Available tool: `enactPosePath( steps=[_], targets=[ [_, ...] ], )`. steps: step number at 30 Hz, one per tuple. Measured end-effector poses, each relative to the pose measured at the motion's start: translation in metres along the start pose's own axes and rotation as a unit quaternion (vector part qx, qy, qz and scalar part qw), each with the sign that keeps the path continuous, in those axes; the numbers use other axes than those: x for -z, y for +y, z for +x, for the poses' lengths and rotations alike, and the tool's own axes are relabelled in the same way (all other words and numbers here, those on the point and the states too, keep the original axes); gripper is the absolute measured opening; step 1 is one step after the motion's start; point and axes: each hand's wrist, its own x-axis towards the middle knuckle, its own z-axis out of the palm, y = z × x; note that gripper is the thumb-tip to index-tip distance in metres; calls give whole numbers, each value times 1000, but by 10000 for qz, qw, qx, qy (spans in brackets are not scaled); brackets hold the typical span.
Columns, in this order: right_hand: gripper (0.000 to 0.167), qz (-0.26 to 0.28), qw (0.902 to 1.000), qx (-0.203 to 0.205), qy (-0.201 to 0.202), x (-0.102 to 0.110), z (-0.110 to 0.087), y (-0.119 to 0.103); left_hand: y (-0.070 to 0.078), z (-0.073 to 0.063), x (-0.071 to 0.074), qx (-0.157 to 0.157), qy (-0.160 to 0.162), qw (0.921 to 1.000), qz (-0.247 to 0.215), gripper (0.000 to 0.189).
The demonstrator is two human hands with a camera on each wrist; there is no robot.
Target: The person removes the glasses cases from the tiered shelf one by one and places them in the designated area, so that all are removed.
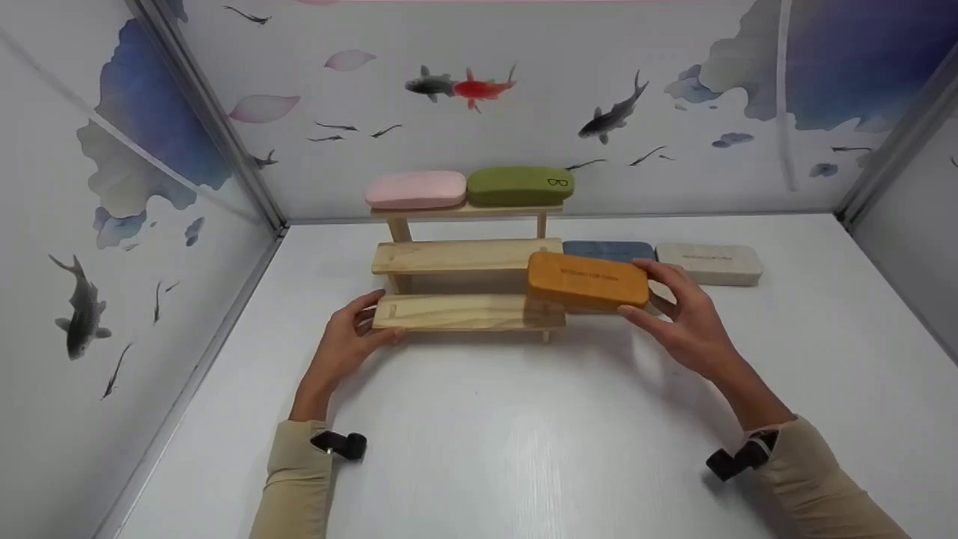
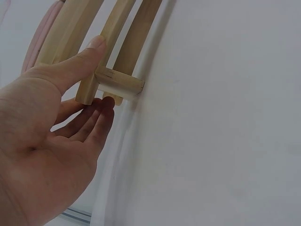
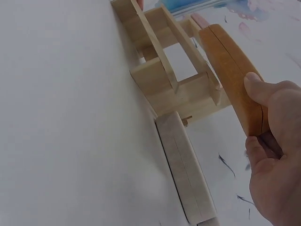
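My right hand (image 1: 687,318) grips the right end of an orange glasses case (image 1: 587,281), thumb along the near side, and holds it up in front of the right end of a three-tier wooden rack (image 1: 468,313). In the right wrist view, the thumb lies across the side of the orange case (image 3: 235,77). My left hand (image 1: 350,340) holds the left end of the rack's lowest shelf, its thumb on the front edge. The left wrist view shows the fingers curled around that end of the rack (image 2: 91,84).
On the top shelf sit a pink glasses case (image 1: 416,190) and a green glasses case (image 1: 520,186) side by side. A blue case (image 1: 608,250), partly hidden by the orange one, and an off-white case (image 1: 709,263) lie right of the rack. Printed walls (image 1: 524,135) border the white table (image 1: 509,434).
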Motion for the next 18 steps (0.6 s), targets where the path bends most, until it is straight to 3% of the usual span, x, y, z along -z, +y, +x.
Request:
enactPosePath(
  steps=[18],
  targets=[
    [72,-83,9998,-165,107,33,6,9,1,-1,2,-94,27,9997,225,88]
  ],
)
